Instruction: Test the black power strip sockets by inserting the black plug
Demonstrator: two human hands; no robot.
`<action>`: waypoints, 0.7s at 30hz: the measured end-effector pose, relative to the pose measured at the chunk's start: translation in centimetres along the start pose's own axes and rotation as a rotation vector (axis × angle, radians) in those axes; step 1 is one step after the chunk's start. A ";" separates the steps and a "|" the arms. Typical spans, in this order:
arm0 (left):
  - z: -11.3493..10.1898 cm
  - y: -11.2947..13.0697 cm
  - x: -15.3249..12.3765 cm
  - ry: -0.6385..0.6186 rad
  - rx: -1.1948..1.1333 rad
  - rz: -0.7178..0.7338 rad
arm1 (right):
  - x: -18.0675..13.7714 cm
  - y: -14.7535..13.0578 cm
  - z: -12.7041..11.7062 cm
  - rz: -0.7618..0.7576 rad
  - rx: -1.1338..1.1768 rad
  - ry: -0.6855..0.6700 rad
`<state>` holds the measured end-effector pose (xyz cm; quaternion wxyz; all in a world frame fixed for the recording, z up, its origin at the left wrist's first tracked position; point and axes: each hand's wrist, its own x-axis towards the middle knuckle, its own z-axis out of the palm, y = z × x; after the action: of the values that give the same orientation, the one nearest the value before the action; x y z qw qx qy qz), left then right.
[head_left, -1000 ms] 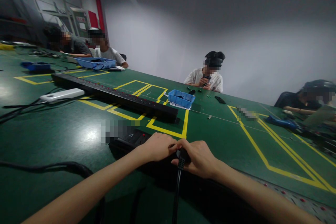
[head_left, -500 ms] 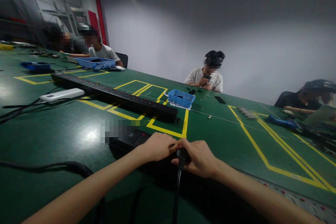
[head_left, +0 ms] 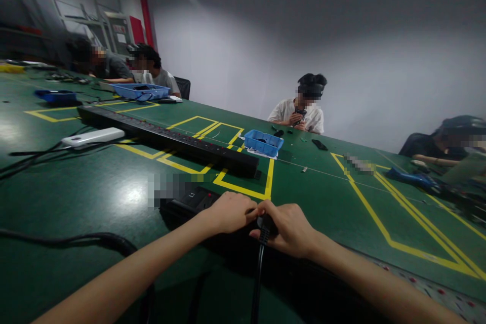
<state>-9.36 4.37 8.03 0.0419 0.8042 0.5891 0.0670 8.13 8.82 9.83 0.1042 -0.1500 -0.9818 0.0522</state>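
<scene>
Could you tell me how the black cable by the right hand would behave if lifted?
Probably flexible: the black cable trails down from the right hand. Its ribbed plug looks stiffer, likely a firmer hold.

I've got a long black strip (head_left: 170,140) lying across the table (head_left: 322,197), blue tray (head_left: 263,143) just past its end, white strip (head_left: 93,137) far left

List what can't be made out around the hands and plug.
Head view only:
plug: mostly under the right hand; seating in the power strip unseen.
left hand: fingertips hidden beneath it.
cable: cut off by the bottom edge.
patch beside the strip: blurred.
</scene>
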 end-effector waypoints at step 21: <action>-0.2 0.1 0.0 -0.015 0.011 -0.021 | -0.1 0.2 0.1 -0.021 0.011 -0.015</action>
<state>-9.28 4.31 8.28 0.0427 0.7986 0.5977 0.0573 8.30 8.98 9.66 0.0981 -0.1388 -0.9838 0.0578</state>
